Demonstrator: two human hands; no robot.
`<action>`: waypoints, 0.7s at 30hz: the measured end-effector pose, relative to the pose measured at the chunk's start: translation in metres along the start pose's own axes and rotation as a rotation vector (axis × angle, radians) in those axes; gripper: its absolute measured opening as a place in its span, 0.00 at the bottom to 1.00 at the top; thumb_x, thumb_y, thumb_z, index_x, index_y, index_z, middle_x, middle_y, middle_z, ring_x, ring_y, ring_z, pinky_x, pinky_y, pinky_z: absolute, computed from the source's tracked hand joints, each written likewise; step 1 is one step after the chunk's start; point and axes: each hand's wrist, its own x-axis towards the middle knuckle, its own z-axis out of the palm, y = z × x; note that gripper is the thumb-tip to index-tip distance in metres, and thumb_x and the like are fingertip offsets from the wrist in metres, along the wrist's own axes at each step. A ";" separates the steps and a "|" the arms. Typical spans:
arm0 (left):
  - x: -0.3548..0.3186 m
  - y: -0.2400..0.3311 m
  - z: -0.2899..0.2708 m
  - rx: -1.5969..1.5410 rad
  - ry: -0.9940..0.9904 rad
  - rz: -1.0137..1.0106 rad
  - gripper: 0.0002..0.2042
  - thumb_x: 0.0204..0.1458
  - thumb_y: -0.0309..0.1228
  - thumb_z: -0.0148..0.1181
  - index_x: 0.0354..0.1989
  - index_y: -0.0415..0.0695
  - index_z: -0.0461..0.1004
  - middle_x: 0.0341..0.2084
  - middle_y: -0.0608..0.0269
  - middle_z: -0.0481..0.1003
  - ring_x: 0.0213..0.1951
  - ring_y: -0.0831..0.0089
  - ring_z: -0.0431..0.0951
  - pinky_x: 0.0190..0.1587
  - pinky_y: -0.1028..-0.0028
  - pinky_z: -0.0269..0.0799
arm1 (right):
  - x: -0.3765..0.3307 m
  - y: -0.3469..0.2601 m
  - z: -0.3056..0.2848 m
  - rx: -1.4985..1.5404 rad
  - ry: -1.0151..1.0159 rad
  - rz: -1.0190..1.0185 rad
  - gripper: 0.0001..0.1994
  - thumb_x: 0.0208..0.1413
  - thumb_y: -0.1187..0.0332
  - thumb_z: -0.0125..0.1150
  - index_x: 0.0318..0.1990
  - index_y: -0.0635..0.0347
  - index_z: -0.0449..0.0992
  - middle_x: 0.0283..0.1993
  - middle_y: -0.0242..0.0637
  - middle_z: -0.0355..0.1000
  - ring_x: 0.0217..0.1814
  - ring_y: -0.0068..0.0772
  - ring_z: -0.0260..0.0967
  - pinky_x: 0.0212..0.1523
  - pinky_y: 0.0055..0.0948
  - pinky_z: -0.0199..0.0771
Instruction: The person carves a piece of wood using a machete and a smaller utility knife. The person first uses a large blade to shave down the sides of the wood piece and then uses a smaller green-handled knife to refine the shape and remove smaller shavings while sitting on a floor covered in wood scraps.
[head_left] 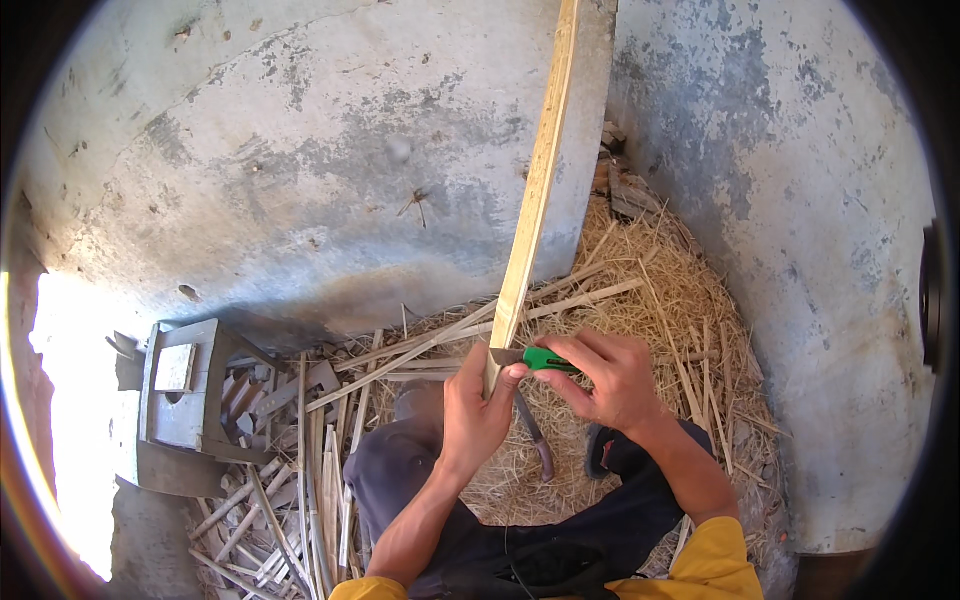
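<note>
Green-handled knife (549, 360) (just one) against one wooden strip (539, 165), two hands (474, 415) (620, 382) gripping.

The 2 forearms (428, 520) reach forward and converge; the left hand (474, 415) is clenched, its thumb (511, 376) extended toward the right hand (610, 380), which pinches just beside it with curled fingers (590, 352)

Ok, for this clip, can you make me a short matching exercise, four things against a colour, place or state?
1. knife handle
2. right sleeve
3. wooden strip
4. straw

a. mustard yellow
b. lying in a loose heap
c. green
d. gripped by the left hand

Pairs: 1-c, 2-a, 3-d, 4-b
</note>
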 end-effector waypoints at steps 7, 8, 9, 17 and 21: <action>0.000 0.001 -0.001 -0.008 0.011 -0.030 0.17 0.66 0.41 0.63 0.37 0.37 0.72 0.18 0.61 0.69 0.25 0.80 0.62 0.26 0.71 0.62 | 0.000 -0.006 -0.002 -0.053 -0.034 0.022 0.15 0.55 0.58 0.73 0.46 0.52 0.84 0.28 0.29 0.76 0.22 0.31 0.73 0.22 0.31 0.69; -0.001 -0.002 -0.001 -0.009 0.011 -0.029 0.17 0.66 0.41 0.63 0.37 0.37 0.72 0.18 0.61 0.69 0.25 0.80 0.62 0.26 0.71 0.62 | -0.001 -0.006 -0.002 -0.053 -0.028 0.020 0.15 0.55 0.59 0.73 0.46 0.53 0.84 0.28 0.29 0.76 0.22 0.31 0.72 0.22 0.31 0.69; -0.001 -0.006 -0.002 -0.032 -0.022 -0.051 0.18 0.66 0.44 0.62 0.40 0.38 0.73 0.21 0.68 0.69 0.27 0.83 0.63 0.28 0.74 0.62 | -0.001 -0.007 -0.003 -0.054 -0.023 0.017 0.15 0.55 0.59 0.73 0.46 0.53 0.84 0.28 0.29 0.77 0.22 0.31 0.72 0.22 0.31 0.68; 0.000 0.003 -0.006 -0.001 -0.104 0.002 0.17 0.66 0.43 0.62 0.43 0.39 0.73 0.26 0.71 0.71 0.31 0.83 0.64 0.34 0.75 0.65 | 0.000 0.008 -0.004 0.332 0.003 0.084 0.16 0.55 0.63 0.74 0.50 0.54 0.83 0.34 0.34 0.80 0.26 0.33 0.77 0.25 0.30 0.73; 0.001 0.001 -0.003 -0.011 -0.089 0.050 0.18 0.63 0.42 0.66 0.40 0.38 0.71 0.21 0.60 0.72 0.26 0.78 0.67 0.29 0.71 0.66 | 0.000 0.007 -0.007 0.231 0.008 0.124 0.16 0.55 0.62 0.74 0.50 0.53 0.84 0.32 0.32 0.79 0.24 0.31 0.75 0.24 0.30 0.71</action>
